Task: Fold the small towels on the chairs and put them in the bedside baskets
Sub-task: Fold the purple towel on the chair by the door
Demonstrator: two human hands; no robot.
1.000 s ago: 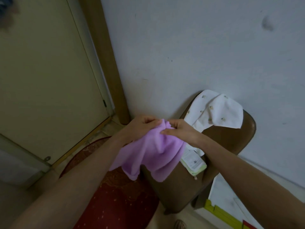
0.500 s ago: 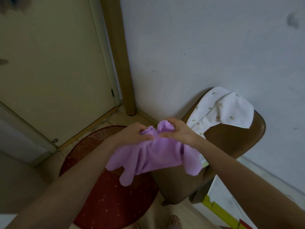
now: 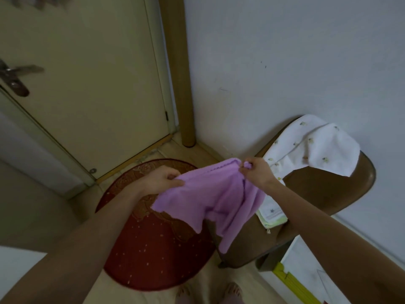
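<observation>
Pinching the purple towel (image 3: 210, 194) along its top edge, my left hand (image 3: 162, 179) and right hand (image 3: 257, 172) stretch it left to right in the air, near the brown chair (image 3: 328, 194), cloth hanging below.

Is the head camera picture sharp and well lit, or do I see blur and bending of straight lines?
Head view: dim, flat light with no glare; the metal door handle at the left edge is smeared; the brown door post leans from wide-angle distortion; the purple towel between left hand and right hand is fairly sharp.
</observation>
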